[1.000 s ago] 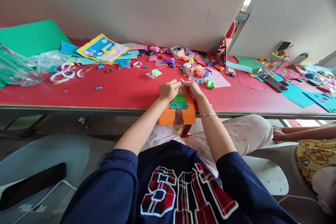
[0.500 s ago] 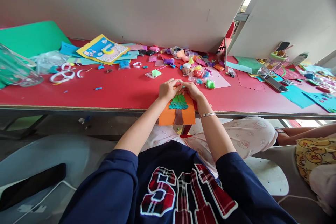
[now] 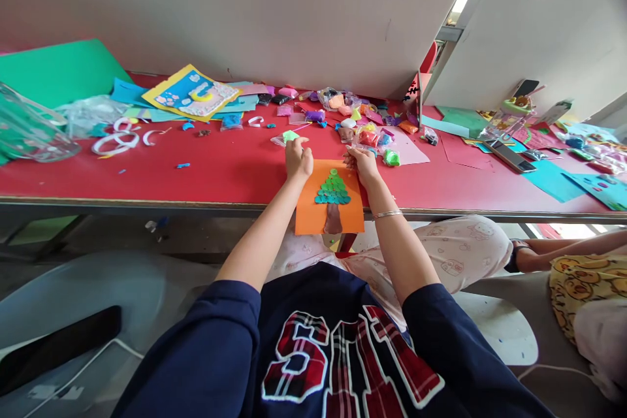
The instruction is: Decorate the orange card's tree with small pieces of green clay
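Observation:
An orange card (image 3: pixel 307 202) lies at the table's front edge, its lower part jutting past the edge. On it is a clay tree with overlapping green-to-teal discs (image 3: pixel 334 189) and a brown trunk (image 3: pixel 333 217). My left hand (image 3: pixel 298 159) is at the card's upper left, thumb and forefinger apart, beside a small packet of light green clay (image 3: pixel 290 135); whether it touches the packet is unclear. At the card's upper right, my right hand (image 3: pixel 362 163) has its fingers curled together; anything between them is too small to make out.
Several clay packets (image 3: pixel 368 136) lie in a heap behind my right hand. White strips (image 3: pixel 116 142), a clear jar (image 3: pixel 42 127) and a yellow-edged picture (image 3: pixel 192 94) are on the left. A phone (image 3: pixel 509 155) lies rightward. White boards (image 3: pixel 235 13) stand behind the table. Another person's legs show at right.
My hands were together over the top of the tree. They have parted: the left moved left and up to the green clay packet, the right stayed nearly in place. The treetop now shows.

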The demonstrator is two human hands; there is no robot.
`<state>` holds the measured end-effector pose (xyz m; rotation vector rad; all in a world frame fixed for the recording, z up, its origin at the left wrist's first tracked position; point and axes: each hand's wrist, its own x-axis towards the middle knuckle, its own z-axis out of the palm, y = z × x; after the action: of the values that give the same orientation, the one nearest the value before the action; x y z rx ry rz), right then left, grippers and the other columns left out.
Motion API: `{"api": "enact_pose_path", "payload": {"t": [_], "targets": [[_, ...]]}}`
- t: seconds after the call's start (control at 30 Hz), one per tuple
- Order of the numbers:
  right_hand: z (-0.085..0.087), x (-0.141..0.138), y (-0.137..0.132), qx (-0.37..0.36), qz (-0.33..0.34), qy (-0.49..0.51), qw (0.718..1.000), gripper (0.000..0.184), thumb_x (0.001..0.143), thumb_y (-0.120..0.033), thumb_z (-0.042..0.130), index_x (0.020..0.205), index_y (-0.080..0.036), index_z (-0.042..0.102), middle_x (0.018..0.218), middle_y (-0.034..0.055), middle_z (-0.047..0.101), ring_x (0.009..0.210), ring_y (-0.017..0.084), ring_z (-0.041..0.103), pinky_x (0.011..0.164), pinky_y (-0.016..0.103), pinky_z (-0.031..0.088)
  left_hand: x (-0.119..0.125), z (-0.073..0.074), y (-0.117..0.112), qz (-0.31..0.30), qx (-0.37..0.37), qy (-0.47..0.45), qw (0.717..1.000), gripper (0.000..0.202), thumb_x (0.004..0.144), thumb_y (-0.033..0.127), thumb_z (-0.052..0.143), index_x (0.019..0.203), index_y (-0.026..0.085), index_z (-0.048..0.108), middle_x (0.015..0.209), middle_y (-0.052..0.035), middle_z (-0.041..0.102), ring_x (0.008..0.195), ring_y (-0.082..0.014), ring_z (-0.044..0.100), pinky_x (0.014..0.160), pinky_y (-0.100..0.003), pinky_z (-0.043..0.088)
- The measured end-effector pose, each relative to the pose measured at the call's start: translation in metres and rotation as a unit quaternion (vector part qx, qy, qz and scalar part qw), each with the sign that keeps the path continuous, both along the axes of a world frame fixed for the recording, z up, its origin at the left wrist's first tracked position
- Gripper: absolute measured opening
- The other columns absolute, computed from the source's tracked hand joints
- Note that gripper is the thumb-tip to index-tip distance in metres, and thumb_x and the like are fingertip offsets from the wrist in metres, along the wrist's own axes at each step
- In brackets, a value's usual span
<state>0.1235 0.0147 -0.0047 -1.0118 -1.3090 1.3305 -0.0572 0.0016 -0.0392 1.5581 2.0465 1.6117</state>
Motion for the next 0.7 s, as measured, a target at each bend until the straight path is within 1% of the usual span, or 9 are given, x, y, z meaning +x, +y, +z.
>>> {"api": "enact_pose_path", "payload": {"t": [0.1,0.2,0.27,0.33,0.4,0.47,0.53,0.6,0.7], "targets": [[0.0,-0.001,-0.001,-0.009,0.019,-0.004,1.0,0.034,0.079,-0.041,0.066,0.058,-0.015,0.059,0.048,0.0007,0.058,0.041,0.007,0.047,0.045,0.02,0.039,-0.008,-0.008,0.011,0.009,0.004,-0.017,1.0,0.023,0.086,0.02,0.046,0.104,0.021,0.061,0.103,-0.0103,0.06,0.111,-0.0287,0.055,0.103,-0.046,0.042],[0.001,-0.002,-0.004,-0.017,0.049,0.006,0.999,0.043,0.083,-0.053,0.058,0.064,-0.015,0.063,0.053,0.003,0.062,0.042,0.009,0.051,0.045,0.021,0.041,-0.01,-0.013,0.015,0.001,-0.011,0.023,1.0,0.028,0.088,0.024,0.046,0.112,0.021,0.06,0.116,-0.0135,0.061,0.121,-0.0294,0.052,0.107,-0.049,0.039],[0.003,-0.002,-0.006,-0.026,0.068,0.007,0.997,0.053,0.086,-0.062,0.049,0.069,-0.015,0.065,0.057,0.0048,0.064,0.043,0.009,0.053,0.045,0.022,0.041,-0.01,-0.015,0.015,0.002,-0.017,0.053,0.998,0.032,0.088,0.029,0.047,0.116,0.02,0.059,0.128,-0.0159,0.057,0.133,-0.032,0.043,0.113,-0.056,0.031],[0.005,-0.002,-0.008,-0.037,0.086,0.001,0.996,0.059,0.087,-0.066,0.043,0.073,-0.014,0.067,0.06,0.0062,0.066,0.044,0.01,0.054,0.044,0.022,0.041,-0.009,-0.015,0.014,0.007,0.003,0.058,0.998,0.035,0.089,0.033,0.046,0.119,0.019,0.059,0.135,-0.0167,0.054,0.14,-0.0341,0.033,0.115,-0.063,0.021],[0.007,-0.001,-0.009,-0.041,0.103,-0.006,0.994,0.057,0.087,-0.065,0.046,0.078,-0.014,0.069,0.064,0.0062,0.068,0.045,0.01,0.055,0.044,0.022,0.04,-0.007,-0.014,0.011,0.017,0.031,0.051,0.998,0.037,0.09,0.034,0.045,0.121,0.02,0.057,0.135,-0.0161,0.054,0.143,-0.0336,0.029,0.115,-0.065,0.018],[0.008,0.0,-0.01,-0.034,0.115,-0.014,0.993,0.049,0.084,-0.06,0.054,0.082,-0.014,0.07,0.066,0.0055,0.069,0.046,0.01,0.055,0.044,0.022,0.04,-0.003,-0.009,0.006,0.015,0.051,0.064,0.997,0.038,0.091,0.035,0.045,0.124,0.02,0.056,0.134,-0.0153,0.056,0.142,-0.0317,0.031,0.116,-0.06,0.023],[0.007,0.0,-0.01,-0.027,0.121,-0.019,0.992,0.045,0.083,-0.058,0.057,0.083,-0.014,0.07,0.068,0.0051,0.069,0.047,0.01,0.056,0.044,0.022,0.04,0.004,-0.001,-0.004,-0.02,0.065,0.111,0.992,0.039,0.091,0.036,0.045,0.125,0.02,0.056,0.133,-0.0145,0.057,0.138,-0.0302,0.037,0.115,-0.053,0.029],[0.005,-0.001,-0.01,-0.028,0.123,-0.021,0.992,0.05,0.085,-0.062,0.051,0.081,-0.015,0.07,0.067,0.0052,0.068,0.049,0.011,0.057,0.045,0.023,0.04,0.012,0.009,-0.015,-0.087,0.079,0.181,0.976,0.039,0.089,0.037,0.049,0.123,0.019,0.057,0.131,-0.0128,0.059,0.132,-0.0289,0.044,0.113,-0.048,0.033],[0.001,-0.003,-0.009,-0.026,0.112,-0.029,0.993,0.058,0.087,-0.067,0.042,0.081,-0.016,0.069,0.065,0.0043,0.064,0.054,0.012,0.056,0.048,0.024,0.042,0.025,0.019,-0.028,-0.155,0.087,0.267,0.947,0.04,0.085,0.037,0.057,0.119,0.018,0.06,0.126,-0.0122,0.061,0.127,-0.0295,0.049,0.111,-0.046,0.035]]}}
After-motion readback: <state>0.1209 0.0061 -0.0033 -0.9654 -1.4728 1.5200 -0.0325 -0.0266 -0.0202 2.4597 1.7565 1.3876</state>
